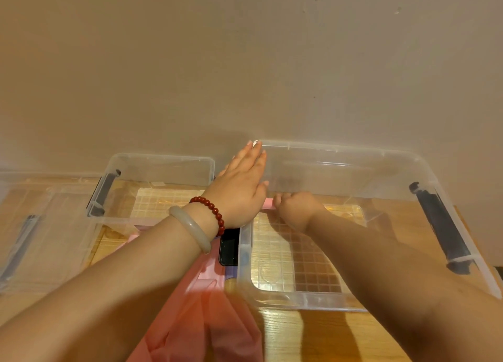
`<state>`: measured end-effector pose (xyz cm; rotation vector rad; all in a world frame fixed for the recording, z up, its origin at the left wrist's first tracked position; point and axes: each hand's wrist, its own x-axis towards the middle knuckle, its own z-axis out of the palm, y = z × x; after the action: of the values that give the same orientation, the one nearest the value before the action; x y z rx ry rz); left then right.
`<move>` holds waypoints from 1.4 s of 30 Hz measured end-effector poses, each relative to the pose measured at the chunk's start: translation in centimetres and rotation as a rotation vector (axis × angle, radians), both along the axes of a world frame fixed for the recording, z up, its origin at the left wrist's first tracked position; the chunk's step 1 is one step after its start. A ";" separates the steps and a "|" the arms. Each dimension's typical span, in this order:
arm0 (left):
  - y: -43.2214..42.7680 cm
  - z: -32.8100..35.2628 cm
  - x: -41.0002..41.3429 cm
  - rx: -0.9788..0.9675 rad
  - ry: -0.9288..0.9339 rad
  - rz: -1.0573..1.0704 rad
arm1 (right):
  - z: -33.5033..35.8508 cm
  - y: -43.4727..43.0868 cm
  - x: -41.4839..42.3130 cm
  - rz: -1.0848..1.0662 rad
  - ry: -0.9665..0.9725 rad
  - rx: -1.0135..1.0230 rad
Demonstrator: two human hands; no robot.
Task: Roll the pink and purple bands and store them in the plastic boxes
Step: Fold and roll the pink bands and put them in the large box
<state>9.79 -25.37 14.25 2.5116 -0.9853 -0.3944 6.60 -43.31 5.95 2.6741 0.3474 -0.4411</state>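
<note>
Clear plastic forms both open storage boxes on the pale wooden tabletop: a large clear rectangular box with dark side latches at right and a smaller clear rectangular box of the same make at left, with what seems to be a flat clear lid lying further left. The right hand reaches inside the large box near its far left corner, fingers curled closed around a small pink piece, judged to be a rolled pink band. The left hand, wearing a red bead bracelet and a pale stone bangle, lies flat with fingers extended and nothing held, across the gap between the two boxes and against the large box's left wall, apparently steadying it.

Progress, as judged: one pink roll is being set into the large box, whose gridded floor otherwise shows bare; the small box also appears to hold nothing. A loose pink elastic band is spread unrolled on the table at front, and a purple strip, probably the purple band, shows beside a dark flat object between the boxes. Most of the rolling and storing appears to remain.
</note>
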 end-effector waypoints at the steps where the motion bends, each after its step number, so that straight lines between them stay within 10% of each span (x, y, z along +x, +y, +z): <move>1: 0.0 0.0 0.0 -0.005 0.003 0.002 | -0.4 -0.1 0.1 0.012 0.001 -0.030; 14: -0.1 0.0 -0.1 -0.028 0.021 0.021 | -2.7 0.9 0.5 0.261 -0.096 -0.192; 42: -0.2 -0.1 -0.1 -0.030 0.008 0.026 | -3.3 0.9 0.5 -0.026 -0.012 0.090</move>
<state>9.70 -25.60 14.18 2.4915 -0.9482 -0.3794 7.12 -42.43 2.70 2.7709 0.3364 -0.4267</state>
